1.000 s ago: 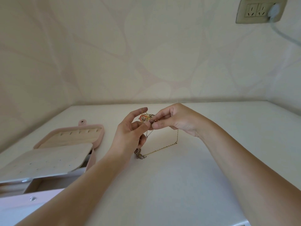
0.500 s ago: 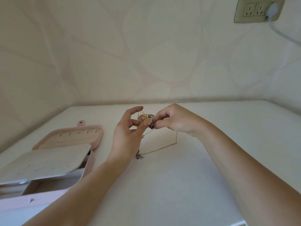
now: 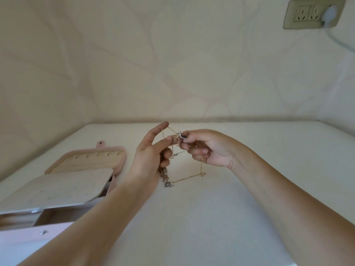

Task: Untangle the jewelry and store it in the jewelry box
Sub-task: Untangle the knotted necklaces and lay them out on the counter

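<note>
A tangle of thin gold and silver chains [image 3: 189, 177] hangs between my two hands above the white table [image 3: 192, 217]. My left hand [image 3: 151, 156] holds the bunch in its curled lower fingers, with a gold strand looped over its raised forefinger. My right hand [image 3: 203, 146] pinches a small silver piece at the top of the tangle between thumb and forefinger. One gold chain droops from my right hand down to the table. The pink jewelry box [image 3: 63, 181] lies open at the left, its beige lid and inner flap showing.
A wall socket [image 3: 311, 14] with a white plug and cable sits at the upper right. Patterned walls close in the table at the back and on both sides. The box's front edge with a metal snap [image 3: 43, 232] lies near my left forearm.
My hands have drawn slightly apart, stretching the strands. The colourful knot between the fingertips has loosened into separate strands, and my right hand now pinches a silver piece.
</note>
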{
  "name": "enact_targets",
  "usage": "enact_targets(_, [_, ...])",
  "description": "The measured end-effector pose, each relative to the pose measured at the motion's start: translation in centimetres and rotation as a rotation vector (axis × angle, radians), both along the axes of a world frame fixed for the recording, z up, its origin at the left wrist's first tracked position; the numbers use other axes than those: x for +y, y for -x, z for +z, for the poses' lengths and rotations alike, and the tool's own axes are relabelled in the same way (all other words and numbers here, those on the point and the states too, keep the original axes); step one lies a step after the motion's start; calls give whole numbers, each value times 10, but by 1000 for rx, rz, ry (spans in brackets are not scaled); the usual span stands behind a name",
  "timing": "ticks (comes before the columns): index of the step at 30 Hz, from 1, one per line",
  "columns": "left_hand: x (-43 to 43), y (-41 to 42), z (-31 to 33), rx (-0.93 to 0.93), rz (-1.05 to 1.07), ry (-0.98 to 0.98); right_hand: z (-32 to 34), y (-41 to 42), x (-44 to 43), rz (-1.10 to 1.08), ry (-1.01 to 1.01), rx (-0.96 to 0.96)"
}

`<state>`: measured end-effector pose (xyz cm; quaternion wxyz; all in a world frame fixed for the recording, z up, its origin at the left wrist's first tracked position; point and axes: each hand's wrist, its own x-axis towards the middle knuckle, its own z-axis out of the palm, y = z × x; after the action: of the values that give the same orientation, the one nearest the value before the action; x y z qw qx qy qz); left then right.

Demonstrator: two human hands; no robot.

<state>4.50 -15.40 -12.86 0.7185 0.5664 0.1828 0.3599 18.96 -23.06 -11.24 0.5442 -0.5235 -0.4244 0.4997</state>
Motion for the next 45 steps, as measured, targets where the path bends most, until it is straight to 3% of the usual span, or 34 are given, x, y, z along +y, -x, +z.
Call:
enact_targets(6, [1, 0, 2, -55, -50, 53, -4, 5, 3, -18, -19, -45])
enact_targets(15, [2, 1, 2, -19, -145, -21, 0, 3, 0, -124, -82, -133])
enact_targets(23, [5, 3, 1, -20, -132, -10, 8, 3, -6, -127, -81, -322])
enact_targets(34, [4, 4, -1, 38, -137, -37, 6, -7, -4, -103, -129, -162])
enact_targets(39, [3, 4, -1, 46, -156, -16, 8, -7, -2, -210, -174, 45])
enact_targets(45, [5, 5, -4, 92, -152, -70, 7, -21, -7, -374, -73, -207])
